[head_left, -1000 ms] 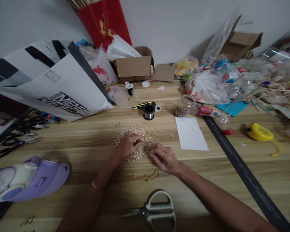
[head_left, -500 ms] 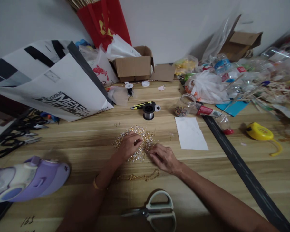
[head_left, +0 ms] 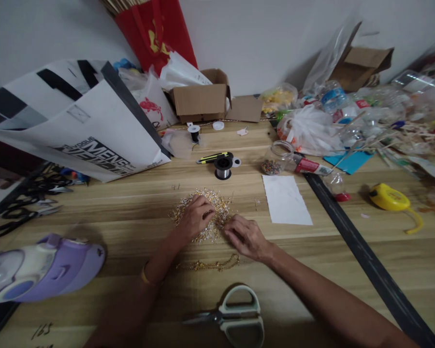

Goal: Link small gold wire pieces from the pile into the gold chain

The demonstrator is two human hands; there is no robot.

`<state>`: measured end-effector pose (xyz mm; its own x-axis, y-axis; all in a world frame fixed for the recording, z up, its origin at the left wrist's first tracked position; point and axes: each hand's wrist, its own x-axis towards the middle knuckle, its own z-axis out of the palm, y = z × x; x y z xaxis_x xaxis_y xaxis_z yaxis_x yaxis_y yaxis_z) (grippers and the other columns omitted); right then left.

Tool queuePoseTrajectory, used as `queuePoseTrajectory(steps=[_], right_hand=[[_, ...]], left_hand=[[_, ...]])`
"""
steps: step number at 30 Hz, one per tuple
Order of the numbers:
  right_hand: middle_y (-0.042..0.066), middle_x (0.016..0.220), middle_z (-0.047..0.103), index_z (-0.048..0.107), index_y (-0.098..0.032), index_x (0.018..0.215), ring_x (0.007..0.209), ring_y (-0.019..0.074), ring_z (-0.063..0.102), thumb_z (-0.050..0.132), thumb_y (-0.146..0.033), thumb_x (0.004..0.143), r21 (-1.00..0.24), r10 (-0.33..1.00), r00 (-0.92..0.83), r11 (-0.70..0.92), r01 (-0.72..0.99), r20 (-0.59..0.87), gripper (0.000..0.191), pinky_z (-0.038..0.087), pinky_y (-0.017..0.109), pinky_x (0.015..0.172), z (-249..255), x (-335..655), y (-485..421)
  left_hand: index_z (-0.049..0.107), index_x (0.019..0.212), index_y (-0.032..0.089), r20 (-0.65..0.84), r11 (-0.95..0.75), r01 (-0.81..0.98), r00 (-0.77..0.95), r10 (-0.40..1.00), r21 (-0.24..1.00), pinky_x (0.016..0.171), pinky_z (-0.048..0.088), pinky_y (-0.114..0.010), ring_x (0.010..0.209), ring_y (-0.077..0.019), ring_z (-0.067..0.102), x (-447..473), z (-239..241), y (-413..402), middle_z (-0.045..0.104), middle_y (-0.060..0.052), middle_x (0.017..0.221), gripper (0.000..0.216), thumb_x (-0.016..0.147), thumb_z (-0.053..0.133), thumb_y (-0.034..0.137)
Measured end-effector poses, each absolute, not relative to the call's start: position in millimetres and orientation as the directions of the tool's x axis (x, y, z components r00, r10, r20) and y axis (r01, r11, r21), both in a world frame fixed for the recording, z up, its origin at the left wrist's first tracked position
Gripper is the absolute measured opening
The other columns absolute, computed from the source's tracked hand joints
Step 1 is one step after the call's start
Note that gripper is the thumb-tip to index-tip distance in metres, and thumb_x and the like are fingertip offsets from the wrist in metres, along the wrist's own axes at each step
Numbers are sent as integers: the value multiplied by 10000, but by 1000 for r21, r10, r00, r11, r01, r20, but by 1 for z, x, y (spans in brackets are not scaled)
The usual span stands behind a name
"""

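Centrally, left hand curled atop a gold and silver bead tangle, fingertips hidden, right hand pinching its edge, both grips possibly closed, too small to confirm, on a wooden table.

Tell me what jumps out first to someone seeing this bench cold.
Dead centre, the left hand and right hand work a glittering gold and silver bead cluster on the wooden table, a gold chain and scissors lying nearer the camera. A purple flask fills the lower left, and a big white shopping bag lies behind it.
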<state>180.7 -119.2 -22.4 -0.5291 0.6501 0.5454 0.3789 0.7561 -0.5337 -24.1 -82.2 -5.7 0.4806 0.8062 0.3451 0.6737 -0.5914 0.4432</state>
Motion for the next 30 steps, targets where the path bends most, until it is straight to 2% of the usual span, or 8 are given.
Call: queuePoseTrajectory(steps=[10,22,30], right_hand=[[45,801,601,536,-185,919,697,141,550,458,-168,911,-535,646,-525,759,370,554,80,435,240,607,-23,181,-119],[52,818,598,538,-178,919,723,142,549,470,-158,907,-534,637,-534,766,359,555,72,435,241,612,-26,182,-118],[47,799,591,541,-177,909,701,138,541,464,-157,911,-530,637,-530,766,363,559,80,429,236,600,-24,181,-118]], left_hand=[[649,725,170,297,-607,718,530,794,341,829,423,-354,886,-203,466,-27,-5,-81,565,-49,791,104,814,597,165],[663,738,182,255,-601,707,545,799,373,817,412,-345,868,-207,469,-37,-10,-74,582,-42,756,96,783,597,129],[658,774,174,274,-615,693,551,788,375,809,407,-332,867,-199,469,-32,-6,-78,574,-44,777,84,820,590,156]])
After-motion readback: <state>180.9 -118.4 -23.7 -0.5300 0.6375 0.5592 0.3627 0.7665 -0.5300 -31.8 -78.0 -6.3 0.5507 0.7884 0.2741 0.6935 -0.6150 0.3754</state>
